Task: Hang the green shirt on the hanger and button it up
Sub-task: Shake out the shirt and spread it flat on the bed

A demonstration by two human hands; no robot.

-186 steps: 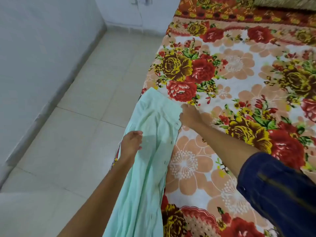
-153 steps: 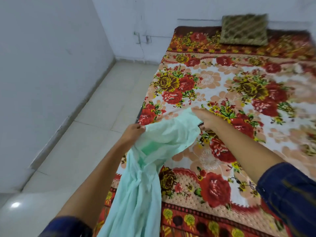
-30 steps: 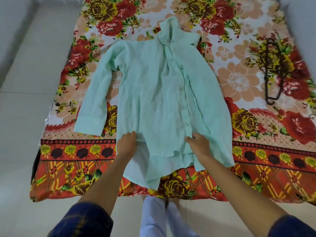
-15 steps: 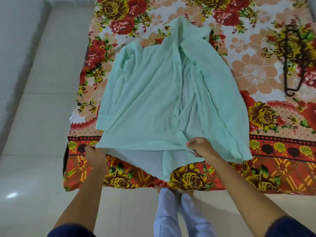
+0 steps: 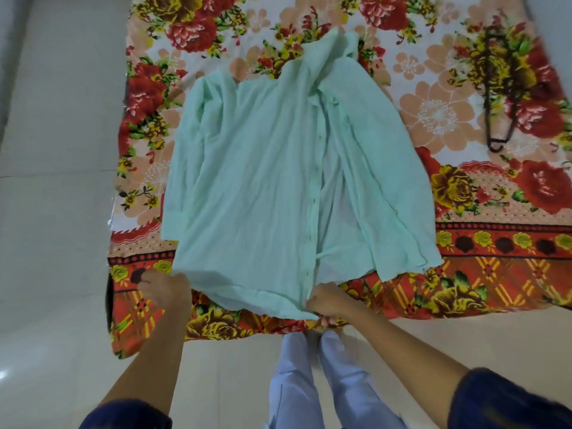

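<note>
The pale green shirt [image 5: 263,181] lies spread front-up on the floral bedspread [image 5: 448,113], collar at the far end, its front unbuttoned with a gap along the placket. My left hand [image 5: 165,289] pinches the left corner of the hem. My right hand [image 5: 325,301] grips the hem at the bottom of the button placket. The near hem is lifted slightly off the bed edge. A dark hanger [image 5: 498,97] lies on the bedspread at the far right, apart from the shirt.
The bed's near edge hangs down just in front of my legs in light trousers [image 5: 309,382]. Pale tiled floor [image 5: 55,212] runs along the left side of the bed.
Both hands have pulled the left front panel's hem taut and toward me, narrowing the gap at the placket. The view has shifted slightly closer.
</note>
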